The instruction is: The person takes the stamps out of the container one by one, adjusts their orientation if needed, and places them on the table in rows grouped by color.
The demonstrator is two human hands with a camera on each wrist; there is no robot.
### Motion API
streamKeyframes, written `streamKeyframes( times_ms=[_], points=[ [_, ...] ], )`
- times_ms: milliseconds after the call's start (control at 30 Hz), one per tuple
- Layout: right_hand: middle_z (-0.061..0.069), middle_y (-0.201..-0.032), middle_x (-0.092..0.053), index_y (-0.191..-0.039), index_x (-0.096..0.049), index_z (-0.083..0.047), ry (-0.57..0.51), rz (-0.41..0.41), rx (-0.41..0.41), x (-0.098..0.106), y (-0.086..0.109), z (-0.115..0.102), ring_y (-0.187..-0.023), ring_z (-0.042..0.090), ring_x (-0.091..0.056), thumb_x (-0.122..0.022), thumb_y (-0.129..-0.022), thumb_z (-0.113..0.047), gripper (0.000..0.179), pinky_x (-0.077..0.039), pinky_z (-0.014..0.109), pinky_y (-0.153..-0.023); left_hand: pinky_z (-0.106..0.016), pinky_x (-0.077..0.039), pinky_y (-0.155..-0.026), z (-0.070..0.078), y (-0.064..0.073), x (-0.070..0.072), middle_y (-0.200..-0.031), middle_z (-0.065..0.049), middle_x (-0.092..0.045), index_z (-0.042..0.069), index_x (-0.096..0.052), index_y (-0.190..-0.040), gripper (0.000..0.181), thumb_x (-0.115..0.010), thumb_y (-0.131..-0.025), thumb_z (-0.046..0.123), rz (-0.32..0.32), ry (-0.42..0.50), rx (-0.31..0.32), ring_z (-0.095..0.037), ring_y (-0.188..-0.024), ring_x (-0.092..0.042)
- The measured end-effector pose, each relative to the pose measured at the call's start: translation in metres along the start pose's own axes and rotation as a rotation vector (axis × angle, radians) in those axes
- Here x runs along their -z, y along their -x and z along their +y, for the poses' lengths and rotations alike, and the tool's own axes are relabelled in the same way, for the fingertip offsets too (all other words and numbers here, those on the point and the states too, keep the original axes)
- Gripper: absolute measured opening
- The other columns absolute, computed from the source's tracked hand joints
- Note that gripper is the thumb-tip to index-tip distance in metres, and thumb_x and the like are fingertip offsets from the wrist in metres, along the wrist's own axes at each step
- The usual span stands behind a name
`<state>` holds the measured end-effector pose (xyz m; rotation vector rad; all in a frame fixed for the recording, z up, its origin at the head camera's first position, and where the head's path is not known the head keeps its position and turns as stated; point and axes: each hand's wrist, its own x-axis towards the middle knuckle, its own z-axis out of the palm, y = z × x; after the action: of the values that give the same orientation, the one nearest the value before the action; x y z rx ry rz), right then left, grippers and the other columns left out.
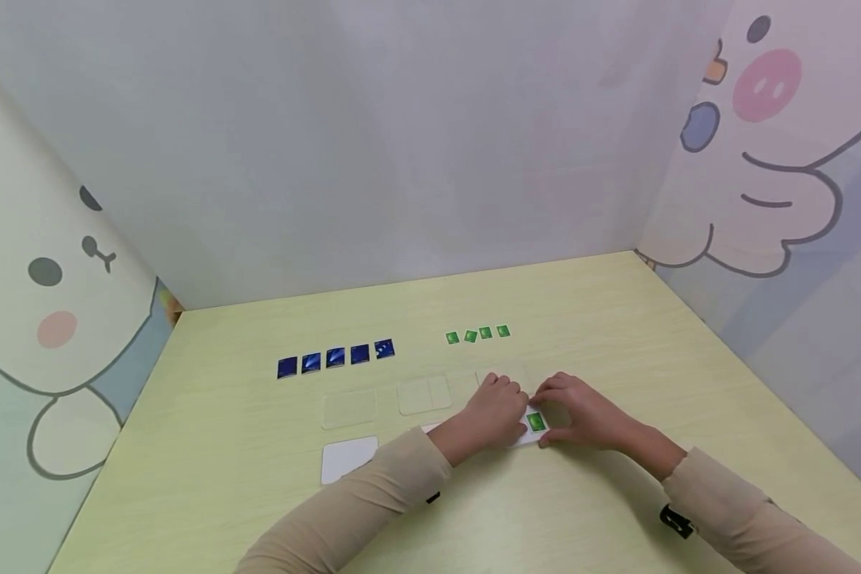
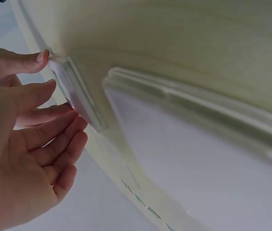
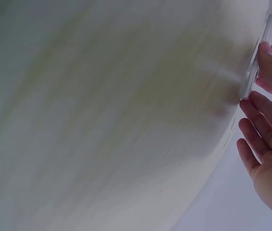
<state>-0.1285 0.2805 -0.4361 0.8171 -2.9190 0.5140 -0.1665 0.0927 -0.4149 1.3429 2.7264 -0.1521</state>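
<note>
A flat white square case [image 1: 520, 438] with clear plastic edges lies on the table between both hands, a small green square card [image 1: 536, 422] on top. My right hand [image 1: 581, 410] grips its right side, thumb at the near edge and fingers at the far edge. From the left, my left hand [image 1: 486, 410] holds it too, thumb over the top and bent fingers at the far edge. Seen from the left wrist, the case [image 2: 78, 91] sits in front of the left hand's fingertips. The left hand covers much of the case in the head view.
Left of the hands lies another white square case [image 1: 347, 459]; one more is partly behind the left forearm. Clear square pieces [image 1: 423, 395] form a row behind. Farther back are several blue cards [image 1: 335, 357] and several green cards [image 1: 485, 332]. Printed curtains enclose the table.
</note>
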Motion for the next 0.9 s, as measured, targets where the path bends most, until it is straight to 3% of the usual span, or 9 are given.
streamKeyframes(
  times_ms=[333, 533, 900],
  points=[
    [-0.003, -0.102, -0.066, -0.105, -0.071, -0.01, 0.013, -0.007, 0.007, 0.001, -0.001, 0.0, -0.099, 0.016, -0.058, -0.086, -0.066, -0.04, 0.051, -0.05, 0.039, -0.089, -0.026, -0.036, -0.089, 0.006, -0.003, -0.003, -0.098, 0.007, -0.066, 0.02, -0.067, -0.11, 0.037, -0.061, -0.089, 0.05, 0.028, 0.034, 0.036, -0.011, -0.089, -0.049],
    [-0.003, -0.102, -0.067, -0.104, -0.071, -0.01, 0.016, 0.002, 0.018, 0.001, -0.002, 0.001, -0.099, 0.016, -0.058, -0.086, -0.065, -0.039, 0.051, -0.05, 0.039, -0.089, -0.027, -0.036, -0.087, 0.013, -0.005, -0.004, -0.089, 0.006, -0.064, 0.019, -0.069, -0.105, 0.045, -0.064, -0.083, 0.058, 0.039, 0.073, 0.1, -0.011, -0.085, -0.047],
    [-0.004, -0.101, -0.066, -0.105, -0.071, -0.01, 0.015, -0.013, 0.008, 0.0, -0.003, 0.001, -0.099, 0.015, -0.058, -0.086, -0.065, -0.041, 0.052, -0.049, 0.039, -0.089, -0.027, -0.039, -0.086, 0.019, -0.008, -0.006, -0.086, 0.005, -0.064, 0.018, -0.069, -0.1, 0.04, -0.069, -0.081, 0.054, 0.058, 0.096, 0.22, -0.012, -0.083, -0.05]
  ],
)
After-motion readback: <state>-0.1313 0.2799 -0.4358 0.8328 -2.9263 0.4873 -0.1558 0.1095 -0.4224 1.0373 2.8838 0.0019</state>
